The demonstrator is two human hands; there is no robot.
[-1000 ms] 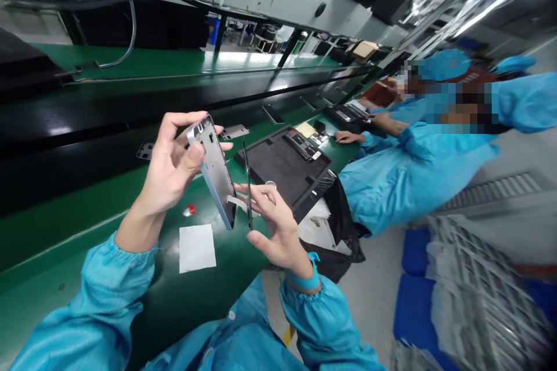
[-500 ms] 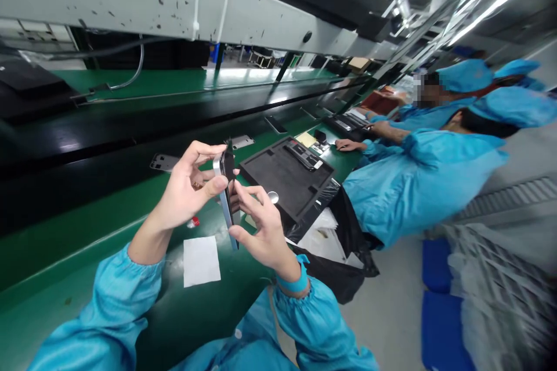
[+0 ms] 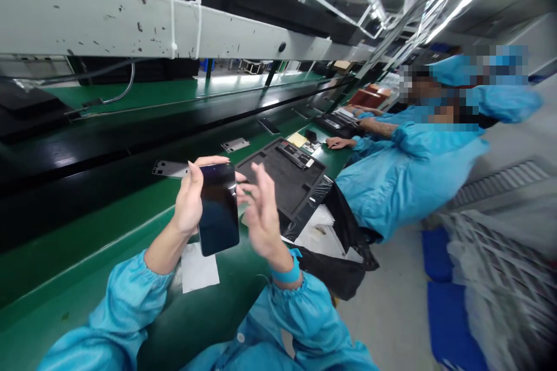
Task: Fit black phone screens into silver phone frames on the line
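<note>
A smartphone with a dark glossy screen is held up over the green bench, its screen facing me. My left hand grips its left side and upper edge, thumb along the side. Just right of the phone, my right hand is raised with its fingers apart and slightly blurred; a fingertip is close to the phone's right edge, and whether it touches I cannot tell. Below the phone a white square sheet lies on the bench, partly covered by it.
A black foam-lined tray with dark parts at its far end sits to the right. Grey phone plates and a dark phone lie beyond my hands. A co-worker in a blue smock sits at the right.
The phone has turned from edge-on to showing its screen. My right hand has let go of its side and moved off to the right, fingers spreading.
</note>
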